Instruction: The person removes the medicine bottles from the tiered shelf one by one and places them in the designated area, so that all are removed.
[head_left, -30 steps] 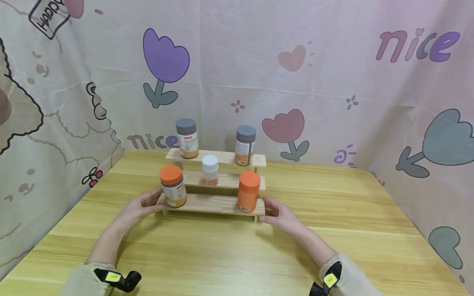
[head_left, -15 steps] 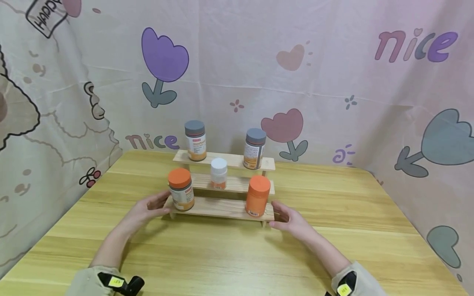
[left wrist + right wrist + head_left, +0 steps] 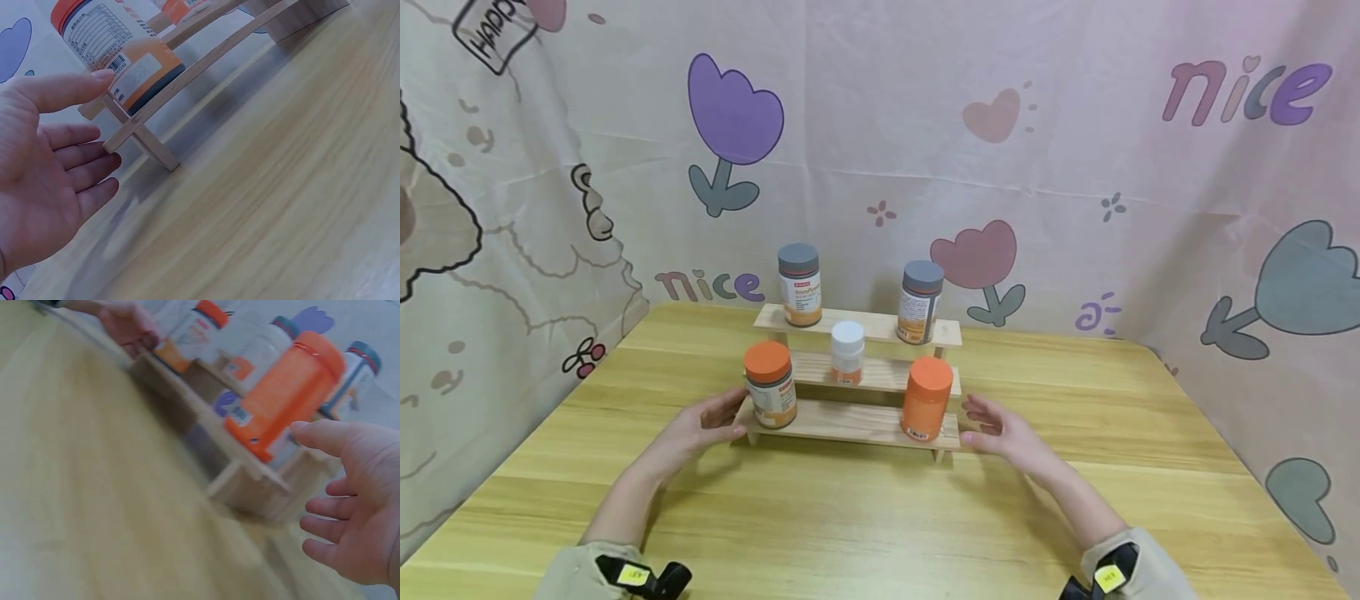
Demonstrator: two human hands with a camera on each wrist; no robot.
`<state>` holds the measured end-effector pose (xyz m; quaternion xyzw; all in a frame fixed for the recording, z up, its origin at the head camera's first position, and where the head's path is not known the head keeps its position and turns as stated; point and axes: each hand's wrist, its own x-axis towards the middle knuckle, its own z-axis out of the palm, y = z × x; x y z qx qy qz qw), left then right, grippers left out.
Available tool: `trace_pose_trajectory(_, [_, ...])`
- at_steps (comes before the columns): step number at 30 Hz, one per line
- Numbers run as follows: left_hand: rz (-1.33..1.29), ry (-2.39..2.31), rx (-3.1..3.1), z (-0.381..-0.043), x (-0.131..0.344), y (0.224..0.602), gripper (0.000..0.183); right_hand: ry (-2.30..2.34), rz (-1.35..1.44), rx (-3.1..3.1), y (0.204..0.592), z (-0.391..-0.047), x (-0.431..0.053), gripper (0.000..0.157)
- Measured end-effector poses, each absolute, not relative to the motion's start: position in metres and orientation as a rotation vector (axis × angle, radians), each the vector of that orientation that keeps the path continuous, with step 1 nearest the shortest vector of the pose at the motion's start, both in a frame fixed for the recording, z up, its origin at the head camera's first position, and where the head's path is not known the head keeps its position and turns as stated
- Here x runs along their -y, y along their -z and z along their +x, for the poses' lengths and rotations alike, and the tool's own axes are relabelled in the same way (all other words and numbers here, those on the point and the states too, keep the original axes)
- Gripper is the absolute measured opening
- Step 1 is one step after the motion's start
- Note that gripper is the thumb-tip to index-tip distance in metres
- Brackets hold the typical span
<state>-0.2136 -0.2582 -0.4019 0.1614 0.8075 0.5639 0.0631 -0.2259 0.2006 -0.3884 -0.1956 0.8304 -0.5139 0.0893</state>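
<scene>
A three-tier wooden shelf [image 3: 850,421] stands on the table. Its lowest step carries a jar with an orange lid [image 3: 771,385] at the left and an all-orange bottle [image 3: 927,400] at the right. A small white bottle [image 3: 847,353] is on the middle step. Two grey-lidded jars, one left [image 3: 800,285] and one right [image 3: 919,302], stand on top. At the shelf's left end is my left hand [image 3: 56,150], fingers fairly straight, the fingertips at the wood's edge. My right hand [image 3: 1006,433] is a little apart from the right end, fingers loosely bent and holding nothing.
The light wooden table [image 3: 820,525] extends in front and to both sides. A patterned cloth [image 3: 880,100] hangs behind it and along the sides. Both forearms wear wrist cameras on the sleeves.
The shelf with its bottles has slid to the right, with both hands moving along beside it. In the last half second my right hand has come away from the shelf's right end.
</scene>
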Motion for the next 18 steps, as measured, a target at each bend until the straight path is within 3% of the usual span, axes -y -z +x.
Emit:
trace_pose_trajectory(10, [0.494,-1.728,-2.422,-0.214,0.262,0.405,0.066,1.653,-0.524,-2.546,0.349,-0.253,-0.211,0.06])
trace_pose_trajectory(18, [0.52,-1.745,-2.403,-0.213,0.262,0.406,0.065,1.709,-0.525,-2.518,0.303,-0.274,-0.197,0.062])
